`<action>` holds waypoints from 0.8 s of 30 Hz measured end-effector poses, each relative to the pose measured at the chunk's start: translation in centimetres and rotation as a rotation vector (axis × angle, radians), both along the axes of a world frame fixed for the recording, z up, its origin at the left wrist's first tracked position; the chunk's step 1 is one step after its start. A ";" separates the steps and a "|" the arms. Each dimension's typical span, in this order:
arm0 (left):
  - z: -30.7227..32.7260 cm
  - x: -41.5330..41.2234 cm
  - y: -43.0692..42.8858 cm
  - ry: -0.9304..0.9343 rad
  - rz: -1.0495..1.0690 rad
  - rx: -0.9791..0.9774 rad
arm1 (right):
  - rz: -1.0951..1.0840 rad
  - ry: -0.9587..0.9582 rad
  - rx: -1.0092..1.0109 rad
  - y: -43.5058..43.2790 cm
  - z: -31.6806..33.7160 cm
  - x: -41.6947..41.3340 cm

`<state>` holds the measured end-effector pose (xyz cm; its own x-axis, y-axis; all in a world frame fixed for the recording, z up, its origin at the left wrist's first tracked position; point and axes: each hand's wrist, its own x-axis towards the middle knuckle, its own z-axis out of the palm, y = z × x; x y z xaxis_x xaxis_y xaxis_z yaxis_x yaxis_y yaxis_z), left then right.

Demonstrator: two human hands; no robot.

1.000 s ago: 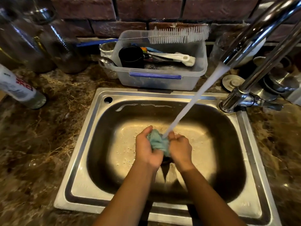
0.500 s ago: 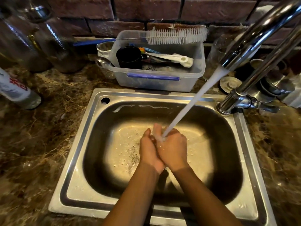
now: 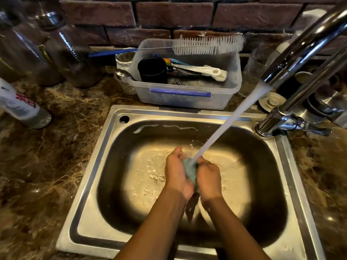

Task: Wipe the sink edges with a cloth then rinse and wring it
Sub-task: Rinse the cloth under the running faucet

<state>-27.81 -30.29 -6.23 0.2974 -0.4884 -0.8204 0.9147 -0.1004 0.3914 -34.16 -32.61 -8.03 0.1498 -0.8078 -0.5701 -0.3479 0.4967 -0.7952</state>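
A dark brick wall (image 3: 174,15) rises behind the brown marbled countertop (image 3: 47,166).

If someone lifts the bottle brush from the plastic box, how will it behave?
The bottle brush probably feels light: thin wire stem, white bristles. The stem may flex, so the head could droop. It lies across the plastic box rim, so a nudge might roll it off.

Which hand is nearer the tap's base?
Right. The right hand is on the cloth's side toward the tap base; the left hand is beyond it.
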 end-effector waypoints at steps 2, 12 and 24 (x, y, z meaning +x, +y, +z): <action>-1.0 0.2 -0.1 -0.027 0.101 0.005 | 0.083 -0.078 -0.110 1.4 1.6 0.9; 1.0 0.6 0.5 -0.071 0.035 0.025 | 0.172 0.006 -0.147 1.1 1.1 1.0; 1.3 1.5 1.3 -0.146 -0.053 0.010 | 0.086 -0.130 0.265 -0.1 1.4 0.3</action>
<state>-26.32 -29.03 -4.96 0.3874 -0.4987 -0.7754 0.8416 -0.1520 0.5182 -33.89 -32.67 -6.64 0.2967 -0.6151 -0.7305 -0.3013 0.6655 -0.6828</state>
